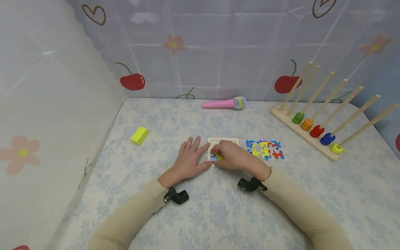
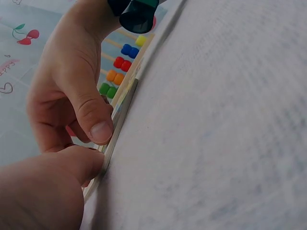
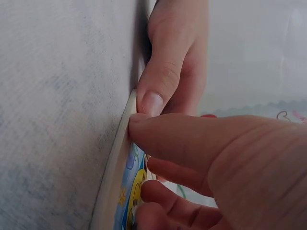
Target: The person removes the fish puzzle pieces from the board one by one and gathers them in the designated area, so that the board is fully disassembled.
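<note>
A small wooden puzzle tray lies flat on the table under both hands. Part of a blue and yellow jigsaw picture shows inside its rim in the right wrist view. My left hand rests palm down at the tray's left, fingers spread, its thumb against the near left corner. Over the tray is my right hand, its thumb pressing near that same corner, close to the left thumb. The other right fingers bend loosely above the picture, apart from the thumb, and hide much of it. Several loose jigsaw pieces lie just right of the tray.
A pink toy microphone lies near the back edge. The yellow block sits on the left. At right stands a wooden peg rack with coloured beads on tall rods. A patterned cloth covers the table.
</note>
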`<state>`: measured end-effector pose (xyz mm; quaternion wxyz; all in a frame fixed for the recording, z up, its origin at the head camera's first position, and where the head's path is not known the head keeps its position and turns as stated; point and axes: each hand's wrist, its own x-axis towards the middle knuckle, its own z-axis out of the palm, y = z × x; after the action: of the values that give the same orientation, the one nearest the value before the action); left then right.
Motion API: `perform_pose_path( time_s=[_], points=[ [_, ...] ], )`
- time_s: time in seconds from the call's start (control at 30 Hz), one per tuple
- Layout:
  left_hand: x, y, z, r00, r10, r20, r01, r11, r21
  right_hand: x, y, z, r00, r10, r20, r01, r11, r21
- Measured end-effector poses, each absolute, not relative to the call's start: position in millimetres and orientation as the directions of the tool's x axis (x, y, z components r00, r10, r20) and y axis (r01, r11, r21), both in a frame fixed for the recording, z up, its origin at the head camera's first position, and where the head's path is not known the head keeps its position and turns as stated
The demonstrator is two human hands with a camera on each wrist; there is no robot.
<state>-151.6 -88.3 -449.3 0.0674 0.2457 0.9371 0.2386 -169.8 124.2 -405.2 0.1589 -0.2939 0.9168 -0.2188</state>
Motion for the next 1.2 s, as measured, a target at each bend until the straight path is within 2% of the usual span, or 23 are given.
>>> perform_pose_path(
  time_s=[1.2],
  points=[
    [-151.5,-87.9,-447.4,-0.872,0.489,-0.009,0.425,0.768,0.479,-165.3,122.2,-411.6,-0.778,-0.623,-0.075,-0.467,0.655,-0.594]
  ],
)
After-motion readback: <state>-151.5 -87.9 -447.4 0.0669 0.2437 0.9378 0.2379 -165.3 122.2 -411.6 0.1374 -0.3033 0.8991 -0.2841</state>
